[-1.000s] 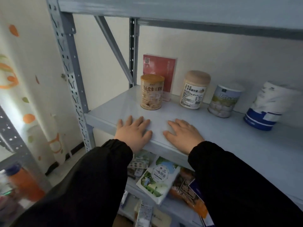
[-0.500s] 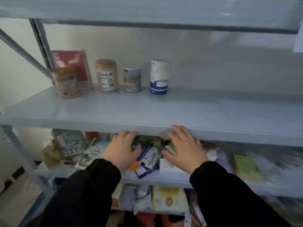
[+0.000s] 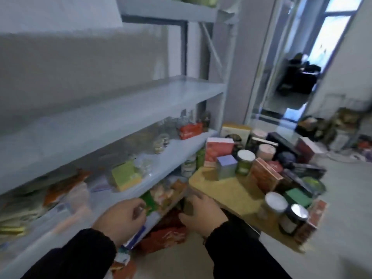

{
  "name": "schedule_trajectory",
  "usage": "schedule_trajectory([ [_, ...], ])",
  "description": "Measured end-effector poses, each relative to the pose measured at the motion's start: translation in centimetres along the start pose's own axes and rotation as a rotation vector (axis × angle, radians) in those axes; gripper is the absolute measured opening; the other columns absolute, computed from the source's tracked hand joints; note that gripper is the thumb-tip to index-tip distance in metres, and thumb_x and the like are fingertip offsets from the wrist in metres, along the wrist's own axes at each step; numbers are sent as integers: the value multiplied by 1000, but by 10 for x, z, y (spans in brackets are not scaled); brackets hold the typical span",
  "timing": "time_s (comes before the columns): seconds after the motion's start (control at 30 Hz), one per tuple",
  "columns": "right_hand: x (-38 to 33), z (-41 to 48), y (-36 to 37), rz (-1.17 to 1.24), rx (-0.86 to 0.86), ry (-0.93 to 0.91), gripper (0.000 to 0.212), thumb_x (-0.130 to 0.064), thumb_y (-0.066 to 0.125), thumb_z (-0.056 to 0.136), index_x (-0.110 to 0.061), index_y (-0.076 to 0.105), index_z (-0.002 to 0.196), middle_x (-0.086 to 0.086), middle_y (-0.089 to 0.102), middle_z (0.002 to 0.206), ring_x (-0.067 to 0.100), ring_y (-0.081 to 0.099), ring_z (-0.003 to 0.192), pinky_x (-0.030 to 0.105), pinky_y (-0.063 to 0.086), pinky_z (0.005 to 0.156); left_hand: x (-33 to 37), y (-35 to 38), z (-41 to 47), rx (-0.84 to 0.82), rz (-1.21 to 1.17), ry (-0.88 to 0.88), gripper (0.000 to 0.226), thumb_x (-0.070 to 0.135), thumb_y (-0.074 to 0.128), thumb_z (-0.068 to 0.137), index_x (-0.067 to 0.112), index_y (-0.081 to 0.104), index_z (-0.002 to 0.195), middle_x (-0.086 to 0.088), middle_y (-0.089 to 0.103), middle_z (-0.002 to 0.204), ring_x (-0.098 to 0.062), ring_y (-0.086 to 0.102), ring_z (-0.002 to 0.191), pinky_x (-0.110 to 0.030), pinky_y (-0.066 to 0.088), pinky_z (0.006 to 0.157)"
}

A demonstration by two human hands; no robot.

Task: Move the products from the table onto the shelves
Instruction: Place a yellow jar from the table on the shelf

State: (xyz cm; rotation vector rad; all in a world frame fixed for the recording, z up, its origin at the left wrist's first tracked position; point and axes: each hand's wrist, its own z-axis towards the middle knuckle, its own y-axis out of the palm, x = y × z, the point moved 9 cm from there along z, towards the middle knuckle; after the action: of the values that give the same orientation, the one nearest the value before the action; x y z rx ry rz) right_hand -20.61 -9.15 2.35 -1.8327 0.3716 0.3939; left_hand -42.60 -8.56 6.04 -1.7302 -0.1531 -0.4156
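Nearest of all, two dark sleeves are seen, and both hands are held low between the shelving and the table. The left hand is loosely curled, and nothing is seen inside it. The right hand is relaxed, its fingers slightly spread, and nothing is held by it either. Both are judged to be kept free so that a fresh product can be fetched.

Just past the right hand's fingertips lies the bare near corner of the wooden table. To the right of that hand, a white-lidded jar and a silver-lidded dark jar stand at the table's near edge. Farther beyond it, a lavender box, a green jar, an orange-brown box and a pink-red box are crowded upright, with more packed behind them. These products are yet to be moved, so the task is judged well short of done.

Ahead of the left hand, a green-and-yellow box has been set on the lower shelf. Farther along that shelf, small glass jars and a red carton are lined up towards its far end. Above both hands, the middle shelf is seen bare in this stretch and is judged the likeliest destination, being within an easy lift.

Printing is present on most packs, but it is smeared by motion blur, so no brand or word can be read.
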Motion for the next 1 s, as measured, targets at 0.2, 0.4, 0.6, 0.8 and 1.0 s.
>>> schedule_trajectory([
  [0.2, 125, -33, -21, 119, 42, 273, 65, -59, 55, 90, -25, 47, 145, 5, 45, 142, 29, 50, 127, 45, 47, 105, 115, 75, 57, -208, 3, 222, 4, 44, 54, 97, 44, 57, 100, 19, 61, 94, 5, 57, 84, -18, 47, 73],
  [0.4, 216, -61, -41, 194, 108, 487, 55, -55, 59, 88, -26, 56, 135, 3, 51, 134, 23, 53, 122, 39, 49, 101, 209, 144, 101, -344, 15, 414, 22, 44, 52, 98, 41, 57, 119, 23, 58, 101, 8, 53, 86, -12, 44, 68],
  [0.6, 282, -70, -53, 263, 150, 658, 61, -50, 58, 90, -26, 50, 146, 3, 50, 142, 22, 51, 129, 34, 45, 106, 289, 202, 149, -507, -26, 517, 31, 43, 55, 94, 36, 59, 124, 20, 62, 100, 0, 61, 87, -25, 55, 77],
  [0.8, 314, -62, -64, 303, 162, 753, 57, -50, 59, 92, -27, 54, 145, -2, 50, 145, 16, 52, 129, 27, 41, 105, 349, 236, 197, -532, -45, 656, 61, 38, 60, 93, 33, 36, 148, 0, 44, 147, -17, 51, 127, -29, 43, 102],
  [1.0, 341, -57, -87, 336, 283, 833, 40, -43, 60, 92, -26, 65, 128, -6, 61, 131, 11, 57, 116, 21, 40, 87, 392, 283, 230, -599, 59, 780, 74, 43, 62, 87, 33, 27, 151, -5, 31, 148, -27, 43, 131, -33, 36, 109],
])
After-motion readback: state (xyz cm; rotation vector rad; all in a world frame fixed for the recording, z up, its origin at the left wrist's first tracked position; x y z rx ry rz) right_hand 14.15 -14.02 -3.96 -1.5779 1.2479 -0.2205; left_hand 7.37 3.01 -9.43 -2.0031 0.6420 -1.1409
